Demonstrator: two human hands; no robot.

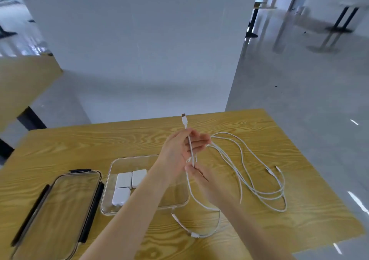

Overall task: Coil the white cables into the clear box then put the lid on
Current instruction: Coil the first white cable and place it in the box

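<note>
At the centre of the frame both bare hands are raised above a yellow wood-grain desk, working one thin white cable. The left hand comes in from the lower left with its fingers loosely curled, thumb and fingertips pinching the cable just below its white plug end, which points up toward the far desk edge. The right hand, just below it, pinches the same cable lower down between thumb and fingertips, so a short straight run stretches between the two hands. From there the cable drops toward the lower centre of the frame, where another plug lies on the desk. To the right of the hands, more white cables lie in loose, overlapping loops on the desk. Left of centre, partly behind the left forearm, sits a clear rectangular plastic box holding three white square charger blocks at its left end. At the lower left lies a clear lid with black side clips, flat on the desk beside the box.
</note>
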